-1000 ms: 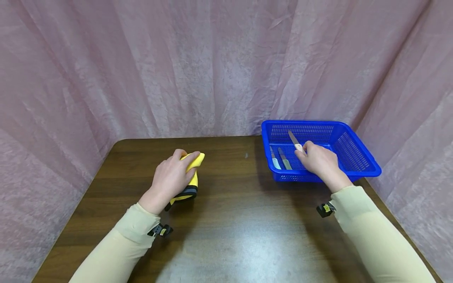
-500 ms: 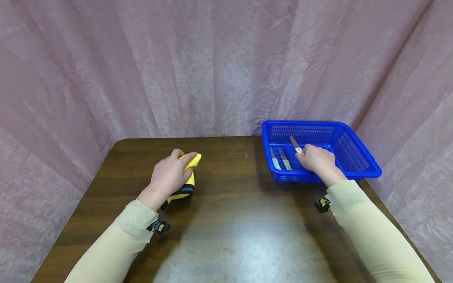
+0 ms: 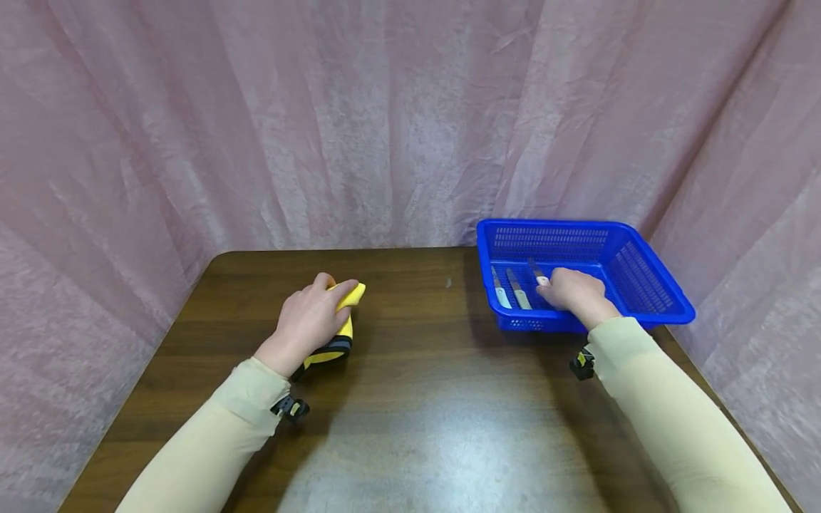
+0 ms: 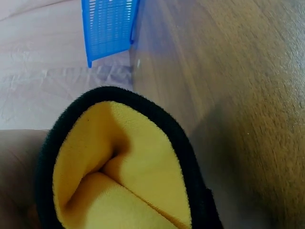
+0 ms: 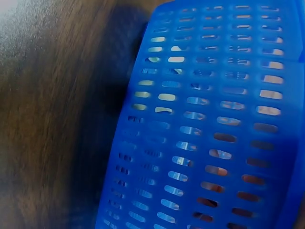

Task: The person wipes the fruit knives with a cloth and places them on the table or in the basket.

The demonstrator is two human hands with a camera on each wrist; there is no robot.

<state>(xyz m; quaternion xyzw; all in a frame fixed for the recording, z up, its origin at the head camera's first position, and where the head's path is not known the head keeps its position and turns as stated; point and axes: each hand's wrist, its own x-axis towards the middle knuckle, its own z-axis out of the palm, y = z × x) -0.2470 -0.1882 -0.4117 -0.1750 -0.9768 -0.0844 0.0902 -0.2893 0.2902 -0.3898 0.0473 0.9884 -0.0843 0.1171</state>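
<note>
In the head view my left hand [image 3: 309, 317] grips a bunched yellow cloth [image 3: 345, 329] with black edging and a grey band, close over the table. The left wrist view shows the cloth's folded yellow inside [image 4: 136, 157] and its black rim. My right hand [image 3: 576, 292] reaches over the front wall of the blue basket [image 3: 532, 322] and holds a small knife [image 3: 541, 280] by its pale handle, blade pointing away, low in the basket. Left of it lie a knife with a light blue handle [image 3: 502, 296] and one with a pale green handle [image 3: 522, 298]. The basket wall hides the right fingers in the right wrist view.
The blue basket stands at the back right of the brown wooden table [image 3: 410, 370]. Pink curtains [image 3: 359, 128] hang behind the table and along its sides.
My right hand has lowered the knife deeper into the basket, toward the two lying there. My left hand has shifted slightly left with the cloth, then stayed almost still.
</note>
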